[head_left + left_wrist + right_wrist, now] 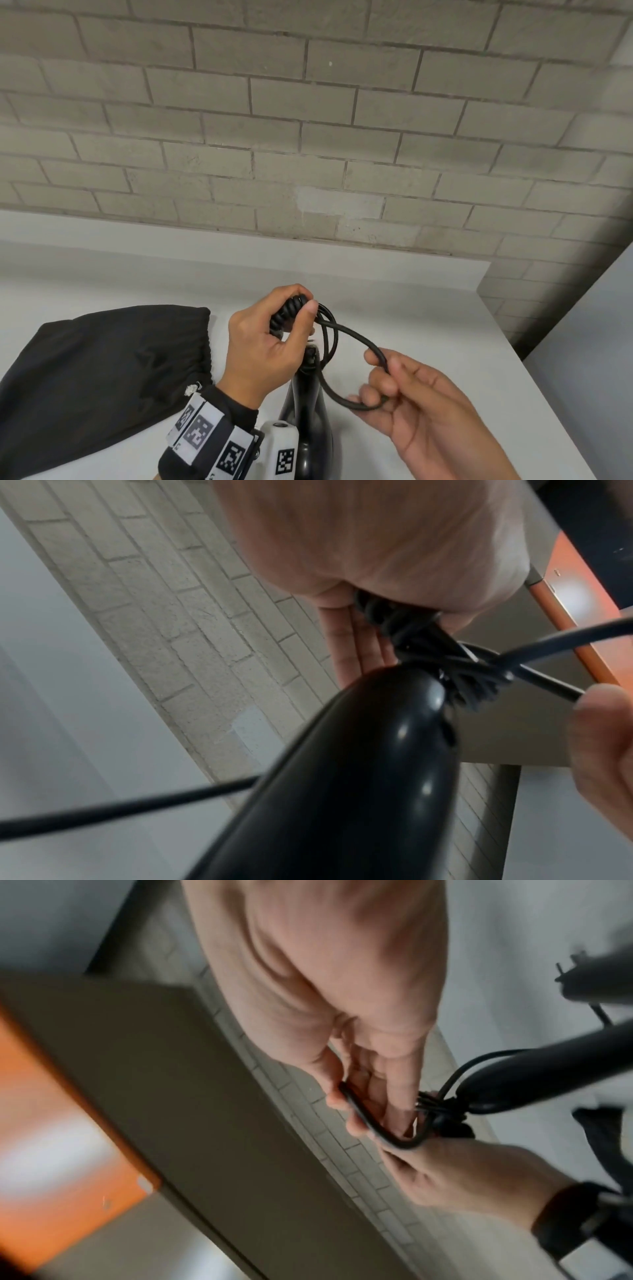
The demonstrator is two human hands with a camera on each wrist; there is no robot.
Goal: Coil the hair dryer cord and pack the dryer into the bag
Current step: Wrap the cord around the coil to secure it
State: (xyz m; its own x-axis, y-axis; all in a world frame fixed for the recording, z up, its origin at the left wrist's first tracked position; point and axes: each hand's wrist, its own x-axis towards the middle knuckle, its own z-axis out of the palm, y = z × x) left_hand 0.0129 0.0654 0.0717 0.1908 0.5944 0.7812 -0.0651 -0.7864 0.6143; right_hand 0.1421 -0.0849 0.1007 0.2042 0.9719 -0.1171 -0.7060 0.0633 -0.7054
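A: Your left hand (263, 342) grips the coiled cord (289, 313) above the dryer (308, 411); the right hand (421, 407) pinches a loop.

B: The bag (102, 370) lies left on the table (411, 301); its contents are hidden.

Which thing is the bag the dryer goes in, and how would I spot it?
Start at the white table under the grey brick wall. Both hands are busy near the front edge: the left hand grips the coiled cord above the glossy black hair dryer. Left of that lies the bag, the only soft, matte, crumpled black cloth thing, with a gathered opening.
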